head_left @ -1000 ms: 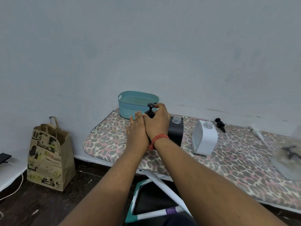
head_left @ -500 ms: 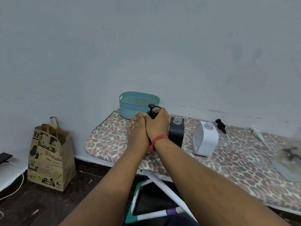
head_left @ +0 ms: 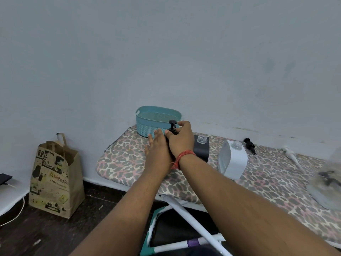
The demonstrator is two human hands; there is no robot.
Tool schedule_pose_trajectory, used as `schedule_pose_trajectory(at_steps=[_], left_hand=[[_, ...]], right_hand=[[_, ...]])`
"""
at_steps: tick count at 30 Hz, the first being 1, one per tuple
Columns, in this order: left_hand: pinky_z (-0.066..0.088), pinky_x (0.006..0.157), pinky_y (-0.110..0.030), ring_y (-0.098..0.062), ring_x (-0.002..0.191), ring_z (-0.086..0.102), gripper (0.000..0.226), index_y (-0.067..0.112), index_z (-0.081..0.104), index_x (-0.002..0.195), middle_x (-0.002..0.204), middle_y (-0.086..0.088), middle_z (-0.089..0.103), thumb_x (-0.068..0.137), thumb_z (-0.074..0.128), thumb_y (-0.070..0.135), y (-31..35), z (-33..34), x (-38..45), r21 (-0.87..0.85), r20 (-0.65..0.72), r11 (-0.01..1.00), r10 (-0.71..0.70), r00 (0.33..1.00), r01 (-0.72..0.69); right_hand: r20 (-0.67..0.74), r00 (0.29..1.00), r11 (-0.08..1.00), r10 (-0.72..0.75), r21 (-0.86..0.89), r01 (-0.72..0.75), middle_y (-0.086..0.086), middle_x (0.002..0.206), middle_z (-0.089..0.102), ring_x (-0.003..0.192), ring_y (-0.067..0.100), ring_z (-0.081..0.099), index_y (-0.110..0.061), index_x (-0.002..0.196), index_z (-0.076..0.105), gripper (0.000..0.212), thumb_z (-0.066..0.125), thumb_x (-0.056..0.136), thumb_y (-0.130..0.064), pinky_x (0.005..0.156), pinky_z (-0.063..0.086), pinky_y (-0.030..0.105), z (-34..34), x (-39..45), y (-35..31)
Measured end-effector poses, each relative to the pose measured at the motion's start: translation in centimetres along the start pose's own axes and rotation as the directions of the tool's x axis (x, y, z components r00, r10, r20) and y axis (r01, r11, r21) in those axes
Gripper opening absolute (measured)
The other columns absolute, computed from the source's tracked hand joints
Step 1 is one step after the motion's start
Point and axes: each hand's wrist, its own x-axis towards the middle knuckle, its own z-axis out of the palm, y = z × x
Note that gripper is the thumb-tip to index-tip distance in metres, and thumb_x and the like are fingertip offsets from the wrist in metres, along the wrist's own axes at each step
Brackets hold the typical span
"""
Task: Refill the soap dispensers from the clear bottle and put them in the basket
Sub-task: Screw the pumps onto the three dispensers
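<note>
A dispenser stands in front of the teal basket [head_left: 147,124], its body hidden behind my hands; only its black pump [head_left: 172,125] shows. My right hand [head_left: 181,139] is closed around the pump's collar. My left hand [head_left: 158,146] lies flat against the dispenser's left side, fingers stretched out. To the right stand a black dispenser [head_left: 202,149] and a white dispenser [head_left: 232,160], both with open necks and no pumps. A loose black pump [head_left: 249,144] and a loose white pump [head_left: 289,154] lie near the wall. The clear bottle [head_left: 326,183] is blurred at the right edge.
Everything sits on an ironing board with a leopard-print cover [head_left: 125,159], its white legs [head_left: 193,226] below me. A brown paper bag [head_left: 55,178] stands on the dark floor at the left. A white cable [head_left: 13,217] runs along the floor.
My hands stay on the dispenser in front of the basket. My right fingers have shifted a little around the pump collar. The view has tilted slightly.
</note>
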Motion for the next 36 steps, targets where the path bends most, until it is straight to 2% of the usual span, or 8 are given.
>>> schedule_pose_trajectory(at_steps=[8, 12, 17, 20, 24, 28, 33, 36], left_hand=[[0.007, 0.125, -0.056, -0.028, 0.157, -0.004, 0.083, 0.011, 0.003, 0.160, 0.169, -0.011, 0.011, 0.099, 0.057, 0.028, -0.6, 0.5, 0.3, -0.002, -0.024, 1.000, 0.023, 0.999, -0.023], [0.009, 0.125, -0.058, -0.031, 0.157, -0.002, 0.086, 0.010, 0.004, 0.160, 0.169, -0.012, 0.011, 0.098, 0.061, 0.021, -0.7, 0.6, 0.3, -0.004, -0.034, 1.000, 0.014, 0.999, -0.014], [0.010, 0.125, -0.056, -0.035, 0.156, 0.001, 0.067, 0.013, 0.009, 0.161, 0.170, -0.011, -0.001, 0.106, 0.044, 0.027, 0.4, 0.0, -0.3, -0.114, -0.016, 0.992, -0.051, 0.999, 0.049], [0.009, 0.125, -0.056, -0.037, 0.155, 0.000, 0.071, 0.013, 0.006, 0.161, 0.170, -0.013, -0.002, 0.105, 0.048, 0.024, 0.3, -0.1, -0.4, -0.076, -0.005, 0.997, -0.028, 1.000, 0.027], [0.004, 0.126, -0.054, -0.033, 0.156, -0.008, 0.080, 0.016, -0.001, 0.162, 0.170, -0.010, -0.004, 0.104, 0.051, 0.034, 0.0, 0.0, -0.2, -0.065, 0.026, 0.998, -0.011, 1.000, 0.013], [0.003, 0.125, -0.056, -0.027, 0.156, -0.010, 0.074, 0.017, 0.009, 0.162, 0.171, -0.007, 0.003, 0.103, 0.050, 0.037, -0.7, 0.3, 0.3, -0.083, -0.001, 0.996, 0.035, 0.999, -0.035], [0.007, 0.125, -0.057, -0.032, 0.156, -0.007, 0.095, 0.012, -0.001, 0.161, 0.170, -0.014, 0.000, 0.096, 0.066, 0.032, -0.7, 0.6, 0.3, -0.006, -0.011, 1.000, 0.030, 0.999, -0.031], [0.009, 0.124, -0.057, -0.038, 0.155, -0.002, 0.084, 0.014, 0.000, 0.162, 0.169, -0.013, -0.002, 0.102, 0.056, 0.033, -0.2, 0.3, 0.1, -0.035, -0.002, 0.999, -0.025, 1.000, 0.024]], right_hand=[[0.091, 0.994, 0.955, -0.063, -0.283, 0.087, 0.005, 0.110, 0.069, 0.107, 0.023, 0.063, -0.015, 0.109, 0.068, 0.028, 0.074, 0.084, -0.027, 0.094, 0.050, 0.035, -0.1, 1.4, -0.7], [0.080, 0.993, 0.920, -0.090, -0.375, 0.113, 0.007, 0.114, 0.066, 0.113, 0.027, 0.057, -0.013, 0.111, 0.066, 0.039, 0.076, 0.083, -0.038, 0.097, 0.048, 0.038, -0.1, 1.5, -0.5], [-0.017, 0.997, 0.942, -0.081, -0.329, 0.071, 0.004, 0.107, 0.062, 0.107, 0.023, 0.054, -0.016, 0.102, 0.060, 0.048, 0.079, 0.076, -0.050, 0.083, 0.042, 0.029, 0.5, 0.9, -0.2], [-0.059, 0.996, 0.952, -0.071, -0.303, 0.050, 0.002, 0.103, 0.061, 0.105, 0.024, 0.056, -0.015, 0.101, 0.059, 0.054, 0.082, 0.071, -0.054, 0.078, 0.043, 0.029, 1.0, 0.7, -0.5], [-0.050, 0.997, 0.963, -0.055, -0.265, 0.040, 0.002, 0.113, 0.053, 0.110, 0.021, 0.044, -0.013, 0.111, 0.055, 0.049, 0.078, 0.081, -0.044, 0.082, 0.034, 0.026, 0.8, 0.5, -0.4], [0.048, 0.995, 0.946, -0.082, -0.311, 0.093, 0.005, 0.124, 0.050, 0.117, 0.024, 0.042, -0.015, 0.124, 0.057, 0.034, 0.063, 0.094, -0.030, 0.087, 0.028, 0.023, 0.5, 0.5, -0.4], [0.025, 0.996, 0.936, -0.089, -0.339, 0.093, 0.008, 0.112, 0.066, 0.113, 0.030, 0.057, -0.012, 0.109, 0.068, 0.025, 0.069, 0.088, -0.026, 0.097, 0.048, 0.038, 0.4, 0.7, -0.7], [0.000, 0.996, 0.937, -0.086, -0.341, 0.081, 0.008, 0.113, 0.064, 0.113, 0.027, 0.054, -0.012, 0.107, 0.065, 0.032, 0.073, 0.086, -0.035, 0.091, 0.045, 0.032, 0.5, 0.7, -0.6]])
